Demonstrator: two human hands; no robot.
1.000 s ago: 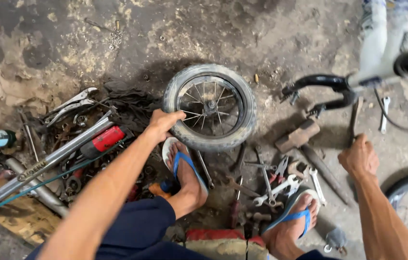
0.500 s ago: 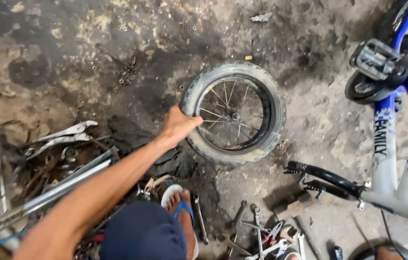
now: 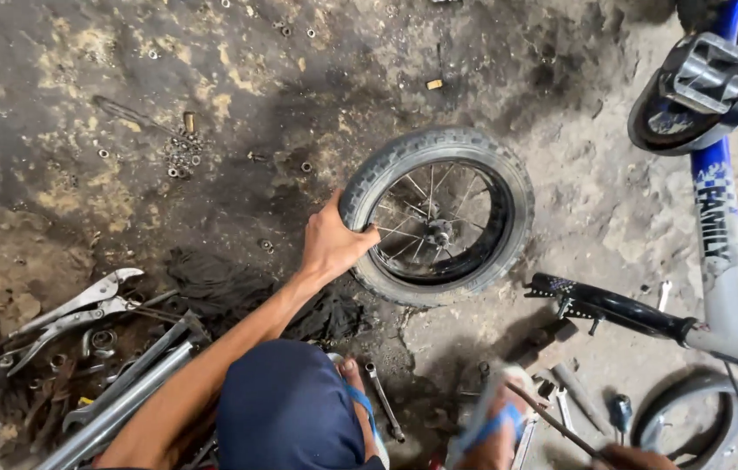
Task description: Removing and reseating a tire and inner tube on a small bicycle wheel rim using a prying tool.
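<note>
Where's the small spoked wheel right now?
In the head view the small spoked wheel lies flat on the stained floor, centre-right, with the left hand gripping its tyre's left edge and the black bicycle handlebar just to its lower right.

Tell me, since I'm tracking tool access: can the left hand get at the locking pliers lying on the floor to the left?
Probably yes. The left hand grips the small wheel, but the locking pliers lie uncovered on that side with bare floor between.
</note>
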